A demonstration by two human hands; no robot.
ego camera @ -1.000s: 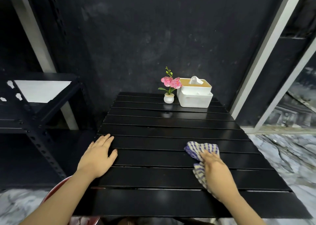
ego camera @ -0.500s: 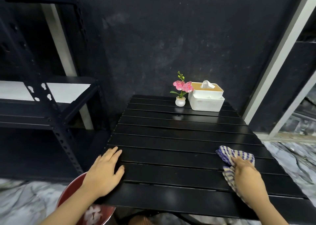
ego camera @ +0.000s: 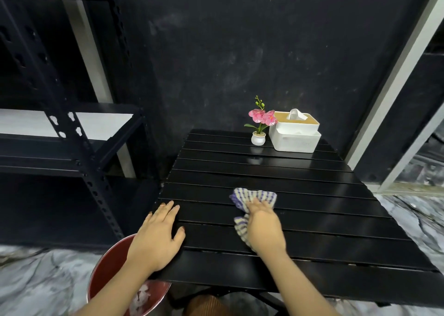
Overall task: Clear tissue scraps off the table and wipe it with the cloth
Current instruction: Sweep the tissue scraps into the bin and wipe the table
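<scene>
Since half a sec ago: right hand [ego camera: 263, 226] and cloth [ego camera: 252, 196] have slid leftward toward mid-desk; left hand [ego camera: 157, 234] has stayed put at the near-left edge.

Left to right:
- Metal shelving [ego camera: 72, 133] stands beside the desk, not involved.
- Red bin [ego camera: 105, 267] sits on the floor under the near-left corner, white scraps [ego camera: 141, 296] inside. No scraps visible on the desk [ego camera: 264, 171], so the clearing part looks done.
- Left hand: flat, fingers spread, palm down on the slats, holding nothing. Looks like a brace.
- Right hand: palm pressing the striped cloth flat on the slats, fingers loosely curled over it rather than pinching. Cloth bunches out ahead of the fingers and trails under the wrist.
- Far edge: small potted flower [ego camera: 259, 133] just beside the white tissue box [ego camera: 294, 133].

Doing the wipe well, my read:
- Stroke along the slats, not across, so the cloth doesn't snag in the gaps.
- Keep pressure even and overlap passes.
- Far slats near the pot look unwiped; go easy there, since the pot seems light and tippy.
- Right side needs coverage too.
</scene>
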